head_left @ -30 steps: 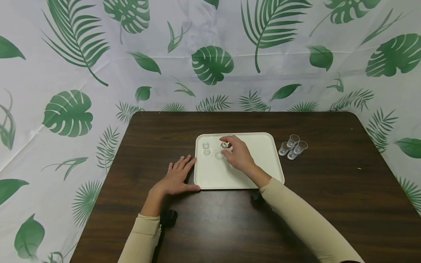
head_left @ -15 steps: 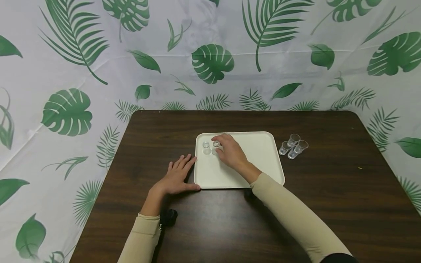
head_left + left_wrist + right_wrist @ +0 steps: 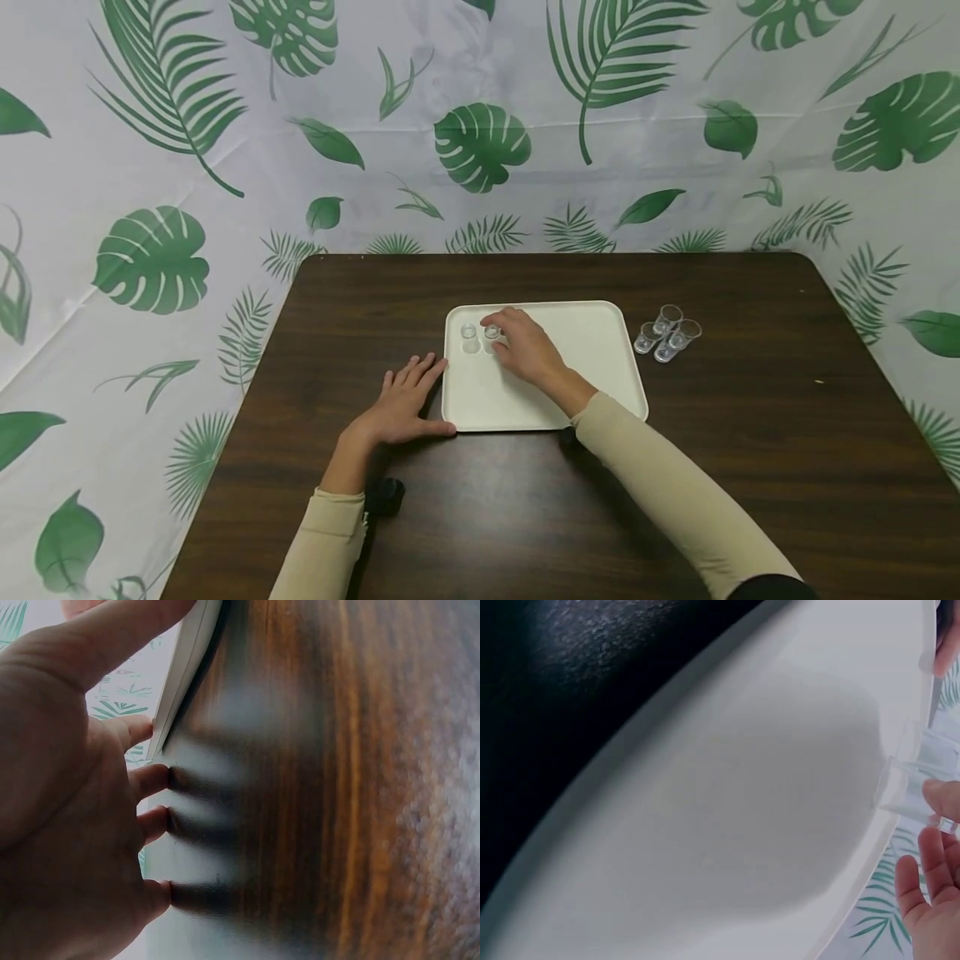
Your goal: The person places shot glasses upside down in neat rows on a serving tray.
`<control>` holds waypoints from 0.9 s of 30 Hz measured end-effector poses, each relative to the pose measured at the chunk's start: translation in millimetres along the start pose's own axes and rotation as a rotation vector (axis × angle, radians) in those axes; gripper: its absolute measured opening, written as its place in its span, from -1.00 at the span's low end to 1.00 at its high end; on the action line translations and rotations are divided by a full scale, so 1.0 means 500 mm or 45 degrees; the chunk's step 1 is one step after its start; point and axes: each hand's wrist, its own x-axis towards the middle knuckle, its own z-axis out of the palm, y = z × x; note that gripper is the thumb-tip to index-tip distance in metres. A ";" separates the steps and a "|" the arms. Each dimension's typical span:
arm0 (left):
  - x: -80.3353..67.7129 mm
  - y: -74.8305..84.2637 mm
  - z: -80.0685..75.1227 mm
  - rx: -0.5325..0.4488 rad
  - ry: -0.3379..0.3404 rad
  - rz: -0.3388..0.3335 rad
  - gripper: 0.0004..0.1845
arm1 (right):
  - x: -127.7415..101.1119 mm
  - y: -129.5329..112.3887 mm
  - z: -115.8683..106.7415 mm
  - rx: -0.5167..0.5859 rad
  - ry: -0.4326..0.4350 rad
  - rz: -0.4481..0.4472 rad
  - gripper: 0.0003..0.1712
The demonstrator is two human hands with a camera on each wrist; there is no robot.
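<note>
A white tray (image 3: 540,400) lies on the dark wooden table. Near its far left corner stands a small clear shot glass (image 3: 469,340), mouth down. Just right of it, my right hand (image 3: 525,346) pinches the narrow upper end of a second clear shot glass (image 3: 491,335) between thumb and fingers. In the right wrist view, this held glass (image 3: 900,787) has its wide rim down at the tray, close beside the other glass (image 3: 934,748). My left hand (image 3: 402,407) rests on the table with fingers spread, its thumb and index fingertip at the tray's left edge.
Several clear shot glasses (image 3: 667,333) stand clustered on the table (image 3: 750,467) just right of the tray. Behind the table hangs a white cloth (image 3: 405,167) printed with green leaves.
My right hand has moved left across the tray with the shot glass and lowered it beside the first glass, then stayed there. The left hand has not moved.
</note>
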 end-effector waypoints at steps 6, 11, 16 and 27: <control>-0.003 -0.003 0.003 -0.020 0.006 0.014 0.12 | -0.002 -0.004 -0.002 0.006 -0.030 0.018 -0.51; -0.003 -0.003 0.003 -0.020 0.005 0.006 0.12 | -0.010 -0.004 -0.005 0.040 -0.044 0.052 -0.40; 0.000 -0.006 0.010 -0.026 0.009 0.019 0.12 | -0.029 0.000 -0.012 0.070 -0.029 0.088 -0.34; 0.000 -0.012 0.012 -0.023 0.020 0.021 0.15 | -0.067 -0.002 -0.065 0.177 0.035 0.237 -0.29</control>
